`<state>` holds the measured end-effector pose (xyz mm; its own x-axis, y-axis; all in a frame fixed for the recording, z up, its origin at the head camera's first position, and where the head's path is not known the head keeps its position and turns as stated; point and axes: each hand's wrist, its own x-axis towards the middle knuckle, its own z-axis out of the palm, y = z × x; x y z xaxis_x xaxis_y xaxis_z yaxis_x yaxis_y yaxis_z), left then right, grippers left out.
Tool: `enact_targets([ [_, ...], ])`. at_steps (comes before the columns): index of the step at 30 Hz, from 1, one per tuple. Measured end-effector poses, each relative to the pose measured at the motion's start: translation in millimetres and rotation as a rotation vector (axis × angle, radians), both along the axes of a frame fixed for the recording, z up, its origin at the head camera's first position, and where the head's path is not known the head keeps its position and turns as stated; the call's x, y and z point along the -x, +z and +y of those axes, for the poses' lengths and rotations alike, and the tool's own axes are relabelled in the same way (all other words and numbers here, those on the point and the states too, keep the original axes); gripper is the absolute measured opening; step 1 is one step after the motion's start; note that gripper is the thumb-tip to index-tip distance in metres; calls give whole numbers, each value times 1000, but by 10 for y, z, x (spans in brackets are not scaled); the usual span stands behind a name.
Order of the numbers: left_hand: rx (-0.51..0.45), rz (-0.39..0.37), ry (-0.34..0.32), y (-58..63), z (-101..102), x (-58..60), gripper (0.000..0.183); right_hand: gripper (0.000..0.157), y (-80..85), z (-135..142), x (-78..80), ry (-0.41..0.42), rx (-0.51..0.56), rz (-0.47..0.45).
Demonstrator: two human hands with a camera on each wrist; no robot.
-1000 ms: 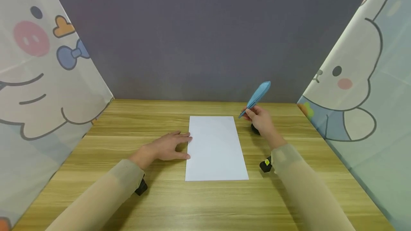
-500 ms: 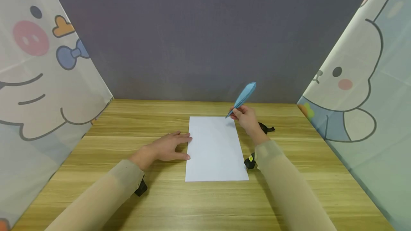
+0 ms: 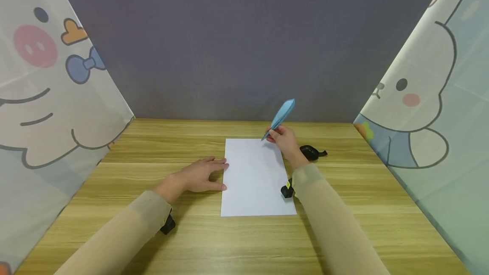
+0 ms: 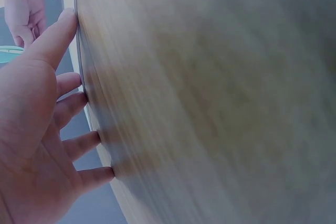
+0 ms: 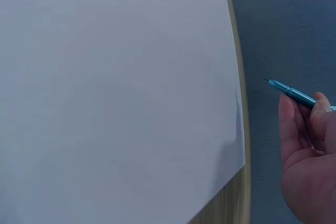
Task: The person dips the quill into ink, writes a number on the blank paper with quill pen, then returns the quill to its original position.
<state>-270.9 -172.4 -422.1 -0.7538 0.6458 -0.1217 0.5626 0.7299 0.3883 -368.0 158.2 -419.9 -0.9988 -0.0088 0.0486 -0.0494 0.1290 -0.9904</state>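
Note:
A plain white sheet of paper (image 3: 254, 181) lies on the wooden table. My left hand (image 3: 200, 175) rests at its left edge with fingers extended; in the left wrist view the fingertips (image 4: 89, 140) touch down along that edge. Over the paper's top right corner, my right hand (image 3: 283, 140) pinches a blue feather-shaped pen (image 3: 282, 113) between thumb and fingers. The feather end leans up to the right, and the tip slants down toward the paper. In the right wrist view the pen's (image 5: 299, 96) bare point shows against the grey backdrop, raised off the sheet.
Right of the paper lies a black rounded object (image 3: 310, 152) with a short strap. A dark grey panel (image 3: 244, 46) stands behind the table (image 3: 183, 241). Cartoon-printed cloths (image 3: 76, 109) hang on both sides. A black wrist device (image 3: 287, 188) sits at the right sleeve.
My right hand has moved left with the feather pen, from beside the paper to over its top right corner. The black object has come into fuller view. My left hand has stayed put.

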Motion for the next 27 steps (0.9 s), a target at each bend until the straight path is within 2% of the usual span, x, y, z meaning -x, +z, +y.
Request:
enact_targets([
  [8,0,-6,4,-12,-5,2,82,35,-27,-107,9,0,31,-17],
  [27,5,7,4,-8,7,5,81,28,-113,-186,94,-72,-36,-12],
])
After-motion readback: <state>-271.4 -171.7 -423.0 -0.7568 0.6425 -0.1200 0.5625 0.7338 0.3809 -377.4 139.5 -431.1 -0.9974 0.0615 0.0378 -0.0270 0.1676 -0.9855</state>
